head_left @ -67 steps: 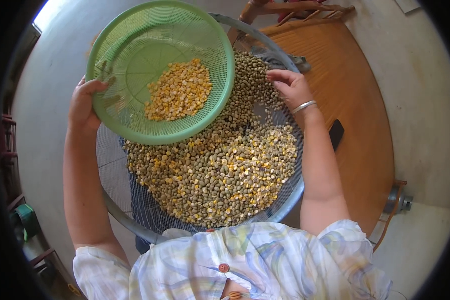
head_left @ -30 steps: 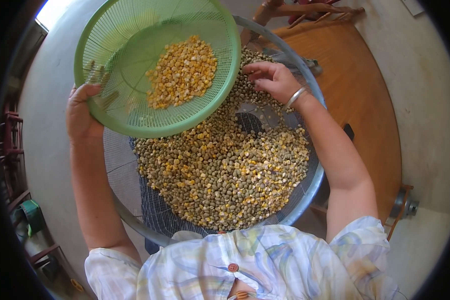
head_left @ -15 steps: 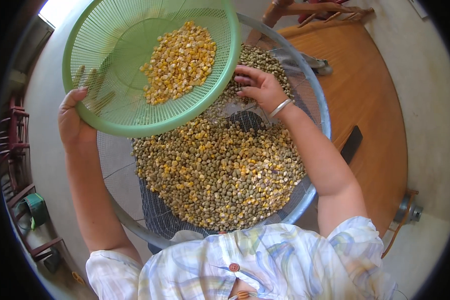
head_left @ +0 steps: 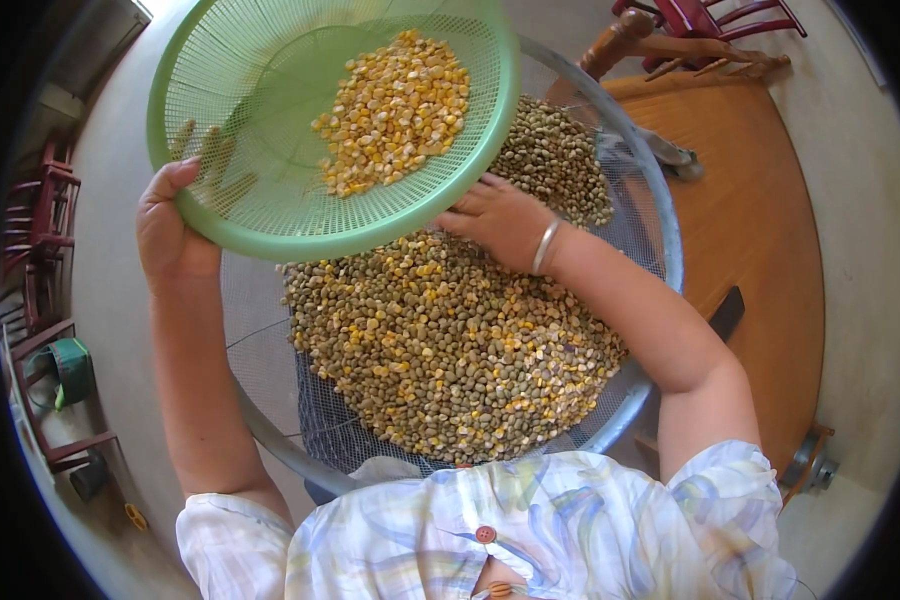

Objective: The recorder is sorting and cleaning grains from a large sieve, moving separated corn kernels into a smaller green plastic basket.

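A light green plastic mesh basket (head_left: 333, 243) is tilted over the far left of a large round wire sieve (head_left: 653, 190). Its near left rim is in my left hand (head_left: 173, 215), thumb above and fingers showing through the mesh underneath. A pile of yellow corn kernels (head_left: 395, 110) lies in the basket. My right hand (head_left: 505, 222), with a silver bangle at the wrist, lies low over the sieve with fingers stretched out, their tips partly hidden by the basket's rim. Beneath it spreads a heap of greenish-brown beans mixed with yellow kernels (head_left: 450, 350). A smaller pile of beans (head_left: 555, 160) sits beyond.
A wooden table (head_left: 770, 260) stands at the right, with a dark flat phone-like object (head_left: 727, 313) on it. Dark red chairs (head_left: 55, 210) line the left side, and another red chair (head_left: 710, 20) is at the back. A green container (head_left: 71, 370) hangs at lower left.
My right hand has moved nearer and down onto the beans, from beside the basket to partly under its rim. The basket and sieve sit slightly farther right in the picture.
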Demonstrator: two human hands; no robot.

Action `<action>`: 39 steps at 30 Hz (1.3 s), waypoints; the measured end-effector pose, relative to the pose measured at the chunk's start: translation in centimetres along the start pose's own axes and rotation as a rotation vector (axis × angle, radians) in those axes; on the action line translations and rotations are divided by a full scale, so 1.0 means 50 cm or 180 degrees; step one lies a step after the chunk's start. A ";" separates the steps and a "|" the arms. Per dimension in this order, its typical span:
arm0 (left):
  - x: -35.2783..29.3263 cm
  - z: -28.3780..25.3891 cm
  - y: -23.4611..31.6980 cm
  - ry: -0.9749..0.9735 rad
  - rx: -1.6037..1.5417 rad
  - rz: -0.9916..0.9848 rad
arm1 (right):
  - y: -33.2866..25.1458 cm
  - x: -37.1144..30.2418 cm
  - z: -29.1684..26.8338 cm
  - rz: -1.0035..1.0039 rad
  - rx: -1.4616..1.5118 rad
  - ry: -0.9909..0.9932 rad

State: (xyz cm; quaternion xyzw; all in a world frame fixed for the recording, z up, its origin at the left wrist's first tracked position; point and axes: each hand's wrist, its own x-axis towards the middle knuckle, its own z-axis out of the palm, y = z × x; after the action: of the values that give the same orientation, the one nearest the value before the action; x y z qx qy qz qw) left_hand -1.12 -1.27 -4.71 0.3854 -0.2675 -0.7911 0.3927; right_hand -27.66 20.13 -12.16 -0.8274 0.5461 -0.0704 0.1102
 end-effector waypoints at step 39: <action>-0.037 0.055 -0.013 0.0489 -0.0019 0.0752 | 0.000 0.086 -0.007 0.1629 0.1074 -0.0256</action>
State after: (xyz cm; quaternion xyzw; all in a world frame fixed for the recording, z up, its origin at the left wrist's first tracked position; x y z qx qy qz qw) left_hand -2.91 0.97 -2.91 0.4095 -0.2778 -0.7082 0.5035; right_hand -26.04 16.11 -11.85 -0.6352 0.7125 -0.0972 0.2816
